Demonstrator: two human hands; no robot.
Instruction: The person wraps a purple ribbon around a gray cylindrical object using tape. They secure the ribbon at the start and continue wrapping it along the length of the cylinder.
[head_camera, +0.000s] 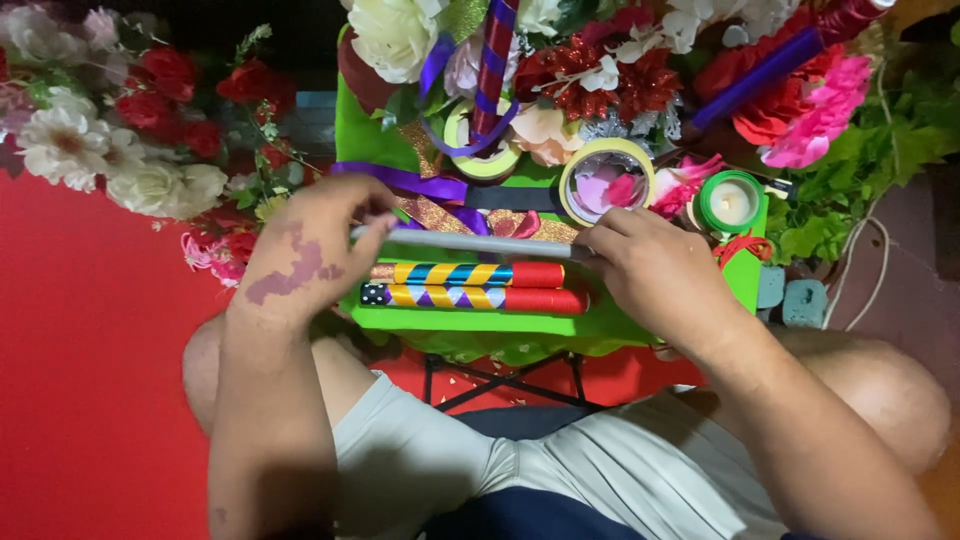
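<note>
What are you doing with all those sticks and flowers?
A seated person holds a plain grey stick level between both hands: the left hand pinches one end, the right hand grips the other. Just below it, two sticks wrapped in bright coloured tape lie side by side on a green board. Tape rolls and fake flowers crowd the space beyond.

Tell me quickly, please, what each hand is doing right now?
Left hand: closed on one end of the grey stick.
Right hand: closed on its other end.
</note>
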